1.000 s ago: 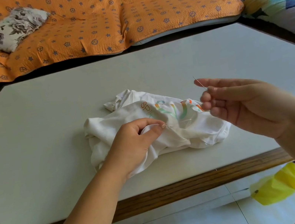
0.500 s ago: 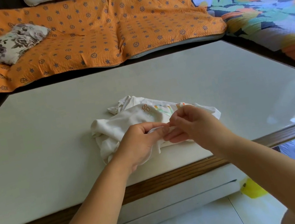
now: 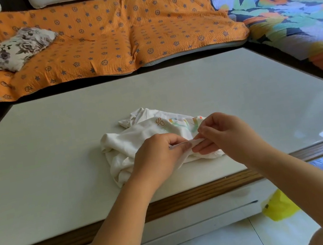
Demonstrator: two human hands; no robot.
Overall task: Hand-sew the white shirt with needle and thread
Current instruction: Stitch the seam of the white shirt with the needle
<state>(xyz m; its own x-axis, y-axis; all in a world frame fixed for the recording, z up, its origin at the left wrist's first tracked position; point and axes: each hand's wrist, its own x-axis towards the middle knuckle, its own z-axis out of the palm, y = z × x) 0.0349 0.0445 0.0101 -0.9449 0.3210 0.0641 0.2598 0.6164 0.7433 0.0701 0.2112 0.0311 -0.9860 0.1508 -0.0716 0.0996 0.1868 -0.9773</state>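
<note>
Behind the surface (image 3: 56, 161) runs a sofa under an orange patterned cover (image 3: 101, 47), with 1 floral cushion (image 3: 17, 48) at its left end and a leaf-print cover (image 3: 289, 21) on the right section. A yellow bag (image 3: 279, 207) lies on the floor below the surface's near right corner.

The white shirt (image 3: 137, 135) sits crumpled on the surface, close to the near edge, its printed lettering facing up. Both hands meet over its near right part and hide the cloth there. The left hand (image 3: 158, 157) has its fingers curled, pinching a raised fold of the shirt. The right hand (image 3: 224, 133) is just beside it, thumb and forefinger pinched at the same fold while its lower fingers lie under the cloth. Whether the needle is between those fingertips cannot be told.

1 second ago the right hand was lifted clear to the right of the shirt, holding the needle up. Half a second ago it had already closed in on the fold, and the 2 hands stay together there now.
</note>
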